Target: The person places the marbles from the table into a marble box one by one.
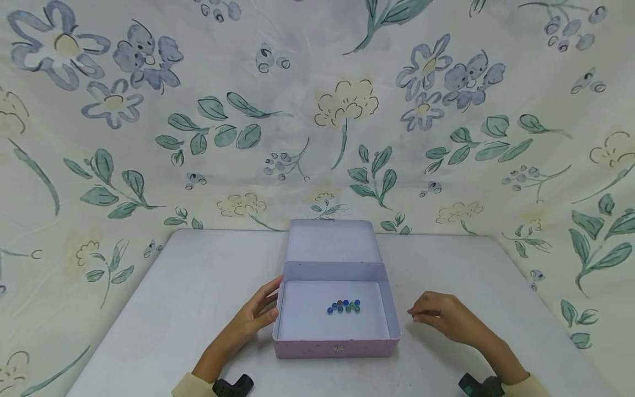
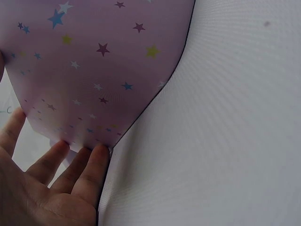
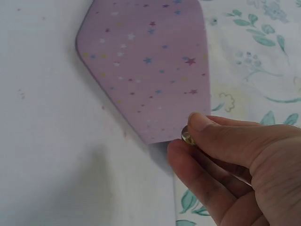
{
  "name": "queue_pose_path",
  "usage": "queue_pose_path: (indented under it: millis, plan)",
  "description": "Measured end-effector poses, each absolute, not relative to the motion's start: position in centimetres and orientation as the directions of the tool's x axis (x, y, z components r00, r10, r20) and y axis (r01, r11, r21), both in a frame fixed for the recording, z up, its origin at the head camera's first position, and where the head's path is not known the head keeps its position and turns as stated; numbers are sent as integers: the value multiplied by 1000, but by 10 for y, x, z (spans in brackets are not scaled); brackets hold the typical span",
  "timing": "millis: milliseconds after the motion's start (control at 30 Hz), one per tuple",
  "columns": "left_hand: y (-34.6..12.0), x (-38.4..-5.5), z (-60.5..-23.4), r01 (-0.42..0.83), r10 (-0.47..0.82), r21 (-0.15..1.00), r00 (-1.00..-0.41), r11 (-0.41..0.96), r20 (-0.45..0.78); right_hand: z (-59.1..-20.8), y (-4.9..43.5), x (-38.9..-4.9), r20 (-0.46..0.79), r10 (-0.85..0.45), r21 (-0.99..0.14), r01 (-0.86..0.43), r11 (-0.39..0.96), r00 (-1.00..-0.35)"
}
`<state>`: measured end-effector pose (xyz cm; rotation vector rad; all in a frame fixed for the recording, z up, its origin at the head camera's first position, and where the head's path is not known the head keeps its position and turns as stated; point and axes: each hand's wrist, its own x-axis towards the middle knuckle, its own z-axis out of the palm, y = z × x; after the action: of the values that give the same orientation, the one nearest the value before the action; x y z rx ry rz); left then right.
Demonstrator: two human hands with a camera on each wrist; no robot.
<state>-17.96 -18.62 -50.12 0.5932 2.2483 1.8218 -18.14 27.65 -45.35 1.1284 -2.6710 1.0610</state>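
A pink-lilac box with small printed stars stands with its lid raised at the back. Inside, towards the right of its pale floor, several blue and green glass marbles lie in a loose cluster. My left hand rests against the box's left wall, fingers extended; its fingertips touch the starry side. To the right of the box, above the table, my right hand pinches a clear glass marble with a yellowish core between thumb and forefinger.
The box stands on a white table. Behind it and at both sides hangs a floral cloth reaching the table's edges. A black wrist camera sits on my left wrist and another camera on my right.
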Motion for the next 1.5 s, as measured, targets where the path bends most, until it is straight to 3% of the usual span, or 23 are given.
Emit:
queue_pose_path:
  millis: [633,1500]
  plan:
    - [-186,-180,-504,204,414,965,-903,168,119,-408,245,-206,274,-644,-564,-662,493,-714]
    - [-181,-170,-504,193,402,965,-909,176,108,-383,175,-236,144,-800,-524,-731,437,-582]
